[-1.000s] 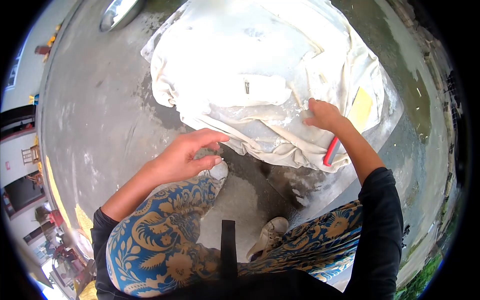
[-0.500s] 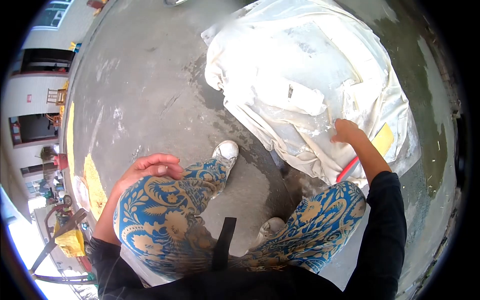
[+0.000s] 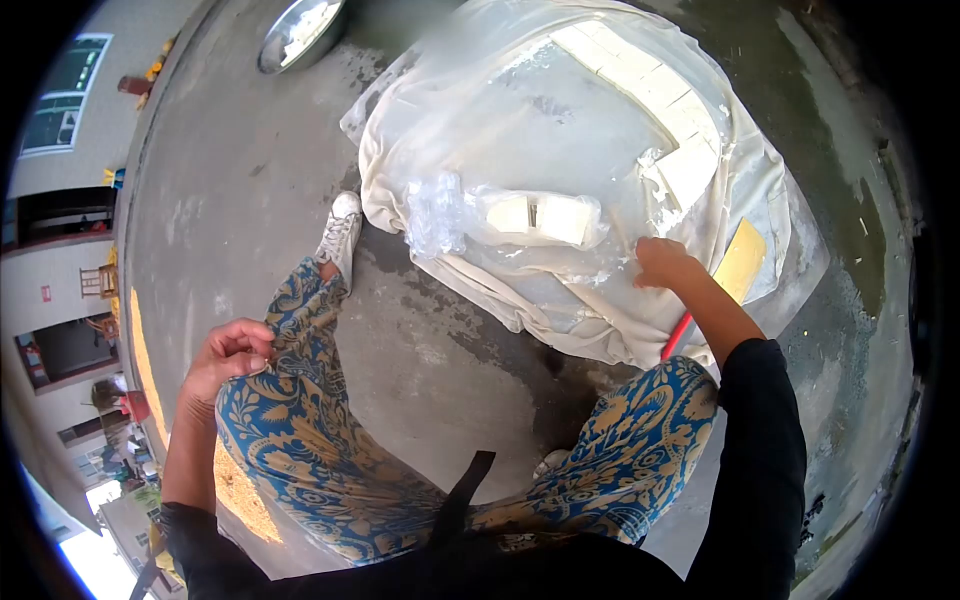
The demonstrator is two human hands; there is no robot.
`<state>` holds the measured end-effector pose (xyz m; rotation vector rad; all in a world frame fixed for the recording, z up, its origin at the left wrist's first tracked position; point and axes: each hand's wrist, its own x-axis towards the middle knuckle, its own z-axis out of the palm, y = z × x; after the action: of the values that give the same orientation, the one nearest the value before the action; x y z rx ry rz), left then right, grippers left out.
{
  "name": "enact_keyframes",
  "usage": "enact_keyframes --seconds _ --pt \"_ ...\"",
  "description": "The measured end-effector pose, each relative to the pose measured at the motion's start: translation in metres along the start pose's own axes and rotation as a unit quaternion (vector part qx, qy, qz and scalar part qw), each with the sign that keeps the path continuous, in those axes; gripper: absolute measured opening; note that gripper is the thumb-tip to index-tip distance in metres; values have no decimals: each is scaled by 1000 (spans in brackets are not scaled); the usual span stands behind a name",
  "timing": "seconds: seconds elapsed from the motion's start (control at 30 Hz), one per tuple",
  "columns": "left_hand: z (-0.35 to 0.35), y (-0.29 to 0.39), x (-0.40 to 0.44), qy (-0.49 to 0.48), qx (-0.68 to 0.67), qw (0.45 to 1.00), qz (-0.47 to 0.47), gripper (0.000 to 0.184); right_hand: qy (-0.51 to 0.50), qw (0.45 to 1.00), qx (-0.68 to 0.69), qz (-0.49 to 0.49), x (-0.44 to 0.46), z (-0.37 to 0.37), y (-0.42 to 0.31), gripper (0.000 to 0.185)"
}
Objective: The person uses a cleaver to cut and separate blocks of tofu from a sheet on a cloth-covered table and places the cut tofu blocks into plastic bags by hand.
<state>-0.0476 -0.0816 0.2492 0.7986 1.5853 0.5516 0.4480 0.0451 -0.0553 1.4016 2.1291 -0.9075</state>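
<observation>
My right hand (image 3: 665, 262), fingers curled in, is above the near edge of a pale cloth (image 3: 510, 300) topped with clear plastic sheeting. Whether it holds anything small is hidden. Beside my right forearm lie a flat yellow piece (image 3: 742, 262) and a red handle (image 3: 677, 335); I cannot tell if they are joined. My left hand (image 3: 235, 355) is closed, thumb and fingers pinched together at my left knee, against the patterned trousers (image 3: 290, 430). On the sheeting are a plastic-wrapped white block (image 3: 540, 219) and a curved row of white blocks (image 3: 650, 85) with crumbs near its end.
A metal basin (image 3: 305, 38) with white pieces stands on the concrete at the top. Crumpled clear plastic (image 3: 435, 215) lies beside the wrapped block. Yellow grain (image 3: 240, 490) is spread along the left. House fronts with a wooden chair (image 3: 98, 282) are further left.
My left leg and shoe have shifted left. My left hand has moved left and its fingers have curled closed. The view has shifted, showing more of the basin. My right hand stays near the cloth.
</observation>
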Motion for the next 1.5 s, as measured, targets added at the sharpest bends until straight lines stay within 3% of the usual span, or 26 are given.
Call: enact_keyframes --seconds 0.07,0.17,0.27,0.33,0.43,0.53,0.6,0.63,0.7,0.77,0.8,0.83,0.87,0.93,1.03,1.07,1.1,1.13,1.23,1.3,1.37,1.4,1.43,1.47,1.5 --pt "-17 25 38 -121 29 992 -33 29 -15 1000 -7 15 6 1 0 51" --pt "-41 37 146 -89 169 981 -20 27 -39 998 -7 41 7 -1 -4 51" --pt "-54 14 255 -9 290 957 -11 30 -72 994 4 78 10 -6 -8 53" --pt "-52 -11 308 -19 369 928 41 36 -57 992 18 108 7 -7 -12 55" --pt "-33 -26 332 -80 347 930 92 32 -82 987 20 139 11 -8 -13 55" --pt "15 -14 346 -160 381 902 123 46 -74 986 7 147 7 -1 -14 55" --pt "31 -8 351 -171 486 811 278 52 -70 985 -2 159 10 -2 -16 56" --pt "35 -8 357 -185 486 806 282 52 -73 983 5 171 11 -2 -20 56" --pt "50 -18 379 -312 450 783 296 56 -69 982 -1 175 10 -4 -21 52" --pt "57 -23 404 -343 446 747 355 50 -74 976 -9 206 10 -7 -25 50" --pt "62 -21 416 -416 382 802 196 43 -74 976 -12 206 10 -4 -25 51" --pt "68 -16 426 -474 313 823 21 37 -78 976 -12 204 10 -1 -26 53" --pt "72 -6 439 -491 320 810 25 37 -82 974 -28 211 11 0 -28 52" --pt "84 35 453 -436 184 879 -54 26 -76 970 -17 229 11 0 -30 51" --pt "115 73 479 -436 102 894 -18 24 -66 966 -13 251 9 8 -34 50" --pt "125 76 491 -453 109 885 -14 24 -52 960 -18 275 9 11 -37 50" --pt "134 77 502 -418 199 886 19 24 -39 953 -20 299 7 14 -42 50" --pt "143 75 512 -380 285 879 50 26 -69 939 16 337 5 9 -51 53" --pt "170 66 537 -436 243 865 57 27 3 919 109 380 -19 -4 -89 58" --pt "182 58 545 -440 251 857 99 28 -16 886 157 435 -25 -31 -119 58" --pt "185 53 549 -455 196 866 68 22 167 787 264 533 -26 -53 -143 50" --pt "185 43 556 -462 198 862 70 22 212 738 356 532 -18 -77 -153 45" --pt "186 30 567 -450 228 852 142 19 248 713 403 517 -1 -100 -162 45" --pt "184 24 576 -430 257 839 213 17 292 689 439 497 21 -129 -173 51" --pt "181 23 579 -428 262 837 217 17 314 674 466 479 43 -156 -180 66"
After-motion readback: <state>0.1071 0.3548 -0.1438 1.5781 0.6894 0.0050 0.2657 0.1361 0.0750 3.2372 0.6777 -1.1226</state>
